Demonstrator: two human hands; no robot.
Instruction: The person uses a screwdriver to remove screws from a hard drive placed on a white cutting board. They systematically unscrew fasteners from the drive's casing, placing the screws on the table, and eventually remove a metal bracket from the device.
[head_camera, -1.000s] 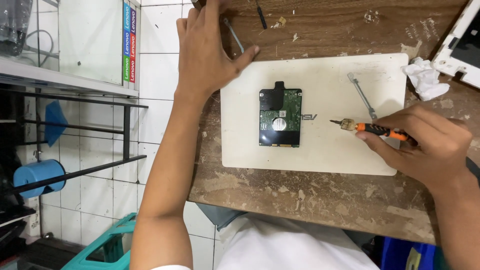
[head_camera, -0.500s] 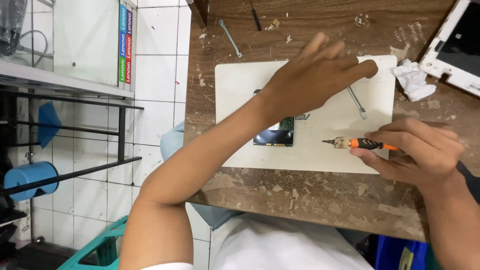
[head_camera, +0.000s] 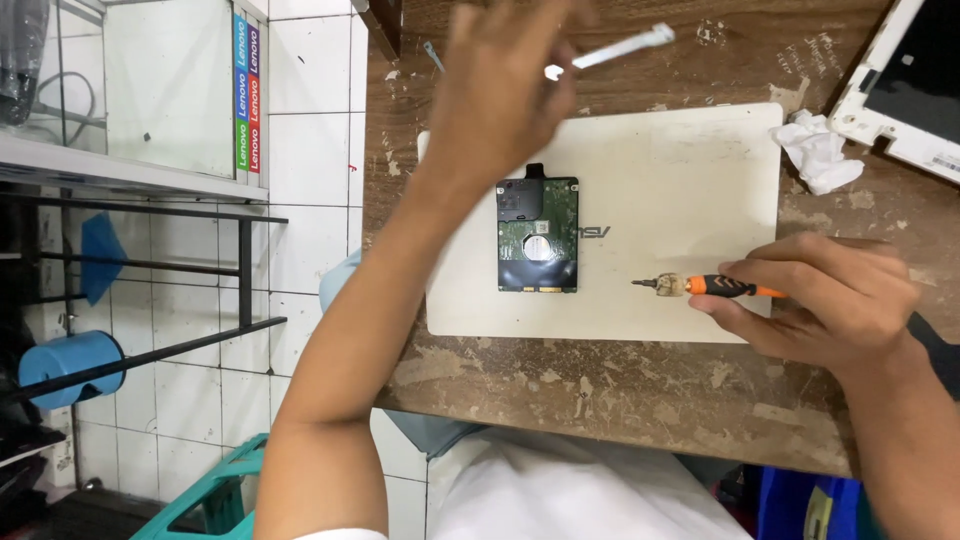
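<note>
Left hand (head_camera: 500, 90) now raised, grip clenched on tweezers (head_camera: 610, 48); right hand (head_camera: 825, 300) gripping screwdriver (head_camera: 715, 287) beside hard drive (head_camera: 538, 235).

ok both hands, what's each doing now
left hand: closed on a metal tool, lifted
right hand: closed on a screwdriver

The light is bright and even, with only soft shadows on the worn wooden table (head_camera: 620, 390). The raised left hand (head_camera: 500, 90) is blurred by motion, while the right hand (head_camera: 820, 300) stays sharp.
</note>
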